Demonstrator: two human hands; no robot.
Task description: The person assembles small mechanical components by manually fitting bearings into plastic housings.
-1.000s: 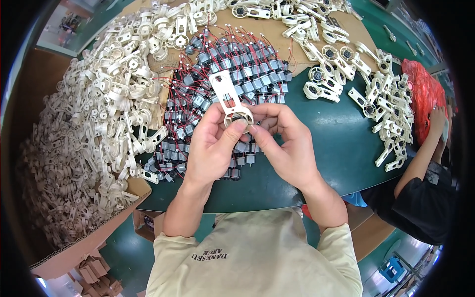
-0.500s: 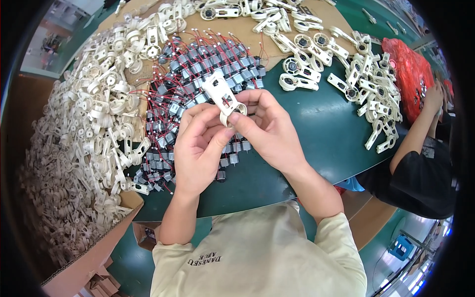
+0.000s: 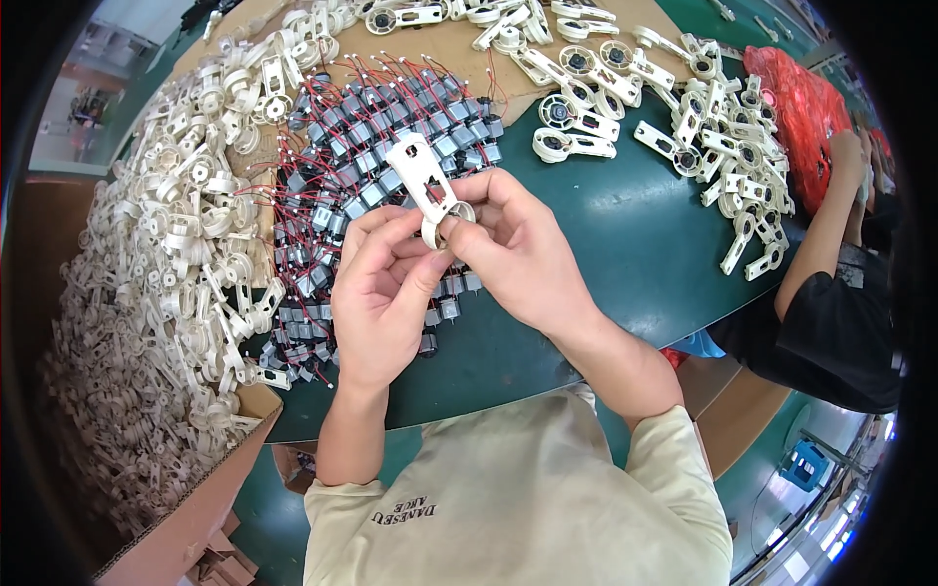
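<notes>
Between my two hands is a white plastic housing, a flat slotted arm with a round ring at its near end. My left hand pinches the ring from the left, thumb and fingers closed on it. From the right, my right hand grips the same ring, its thumb pressed at the ring's opening. Whether anything sits inside the ring is hidden by that thumb. Just beyond and beneath the hands lie rows of small silver motors with red wires.
A heap of white housings fills the left side and a cardboard box. More housings with black round inserts lie at the right on the green table. Beyond them are a red plastic bag and another person's arm.
My head view has shifted slightly, so the table's contents sit a little further left. Both hands keep hold of the housing, and the right thumb has moved slightly on the ring.
</notes>
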